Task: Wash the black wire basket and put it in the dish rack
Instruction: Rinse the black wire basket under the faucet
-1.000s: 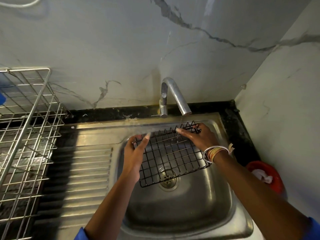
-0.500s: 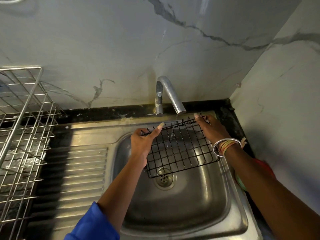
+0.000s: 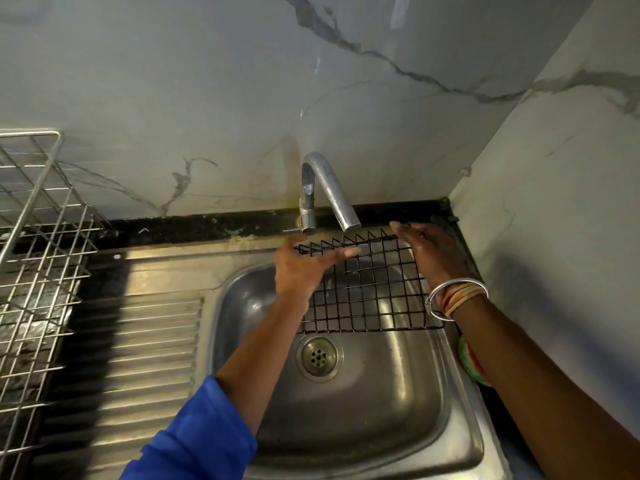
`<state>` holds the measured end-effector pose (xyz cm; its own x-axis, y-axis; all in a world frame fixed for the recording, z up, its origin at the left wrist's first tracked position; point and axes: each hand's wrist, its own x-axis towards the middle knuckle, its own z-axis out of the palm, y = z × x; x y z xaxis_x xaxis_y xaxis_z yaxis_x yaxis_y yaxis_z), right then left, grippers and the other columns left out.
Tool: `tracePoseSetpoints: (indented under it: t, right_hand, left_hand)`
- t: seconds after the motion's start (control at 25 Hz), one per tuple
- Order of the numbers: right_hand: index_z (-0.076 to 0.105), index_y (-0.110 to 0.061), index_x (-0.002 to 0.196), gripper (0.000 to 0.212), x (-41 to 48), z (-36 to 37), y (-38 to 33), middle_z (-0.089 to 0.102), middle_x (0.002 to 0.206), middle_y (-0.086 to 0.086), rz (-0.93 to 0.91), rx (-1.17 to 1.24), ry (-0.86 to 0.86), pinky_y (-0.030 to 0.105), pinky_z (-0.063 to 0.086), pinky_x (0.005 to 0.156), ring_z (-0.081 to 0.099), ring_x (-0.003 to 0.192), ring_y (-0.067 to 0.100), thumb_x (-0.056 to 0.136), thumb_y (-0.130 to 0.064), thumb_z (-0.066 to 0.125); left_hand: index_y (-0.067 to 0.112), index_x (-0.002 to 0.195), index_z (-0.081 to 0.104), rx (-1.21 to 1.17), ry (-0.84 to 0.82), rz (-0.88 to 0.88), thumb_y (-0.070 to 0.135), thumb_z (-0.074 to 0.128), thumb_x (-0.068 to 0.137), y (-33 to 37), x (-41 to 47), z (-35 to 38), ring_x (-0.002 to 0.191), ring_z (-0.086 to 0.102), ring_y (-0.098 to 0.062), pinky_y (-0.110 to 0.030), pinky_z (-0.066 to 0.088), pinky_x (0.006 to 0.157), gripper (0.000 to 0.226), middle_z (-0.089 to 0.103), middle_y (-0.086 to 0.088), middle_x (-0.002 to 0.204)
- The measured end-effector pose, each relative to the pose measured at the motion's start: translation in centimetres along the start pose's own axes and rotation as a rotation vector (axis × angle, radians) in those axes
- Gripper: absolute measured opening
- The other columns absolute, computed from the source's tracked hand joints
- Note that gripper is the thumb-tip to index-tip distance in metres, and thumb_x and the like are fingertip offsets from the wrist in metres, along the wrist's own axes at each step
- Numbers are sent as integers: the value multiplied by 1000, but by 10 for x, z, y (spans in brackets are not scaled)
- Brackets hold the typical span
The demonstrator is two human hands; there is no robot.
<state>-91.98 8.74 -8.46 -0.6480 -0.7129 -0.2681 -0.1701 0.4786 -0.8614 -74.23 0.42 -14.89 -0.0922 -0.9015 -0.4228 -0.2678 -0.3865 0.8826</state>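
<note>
Black wire basket (image 3: 375, 301), left fingers (image 3: 341, 253) flat across it, right fingers (image 3: 403, 229) straight, thumb hidden, grip unclear
</note>
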Motion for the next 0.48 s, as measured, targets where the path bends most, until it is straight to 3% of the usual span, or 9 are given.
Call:
tracePoseSetpoints:
  t: [0.12, 0.2, 0.36, 0.4, 0.48]
  right_hand:
    - [66, -26, 106, 44, 1, -1, 3, 64, 105, -6, 4, -16, 58, 21, 34, 61, 57, 90, 10, 80, -62, 62]
    - [66, -25, 105, 44, 2, -2, 3, 64, 104, -5, -6, -5, 77, 21, 35, 61, 58, 93, 13, 81, -62, 62]
    - [65, -18, 106, 42, 2, -6, -2, 61, 94, -8, -34, 50, 106, 20, 36, 64, 56, 86, 6, 84, -53, 64]
    - [65, -18, 107, 41, 1, -5, -3, 62, 96, -8, -36, 50, 108, 19, 36, 63, 54, 84, 2, 84, -52, 65]
    - [66, -19, 107, 40, -2, -1, -3, 64, 102, -5, -57, 53, 122, 16, 35, 62, 55, 85, 2, 82, -50, 68]
  left_hand:
    - [30, 137, 46, 247, -11, 140, 74, 87, 46, 2, 1, 10, 141, 38, -31, -53, 47, 106, 109, 34, -2, 154]
    - [29, 136, 51, 332, -19, 231, 80, 80, 48, 5, 3, 11, 140, 38, -31, -54, 48, 106, 105, 38, -3, 153]
    - [17, 122, 70, 195, 25, 318, 59, 75, 79, 1, 15, 8, 128, 56, -26, -42, 50, 102, 60, 60, -8, 137]
    - [17, 120, 71, 169, 46, 314, 58, 73, 81, 0, 16, 9, 126, 57, -26, -46, 51, 104, 57, 61, -8, 135]
    - [23, 123, 66, 173, 58, 261, 76, 68, 71, -1, 11, 15, 130, 52, -27, -55, 47, 106, 74, 54, -6, 140]
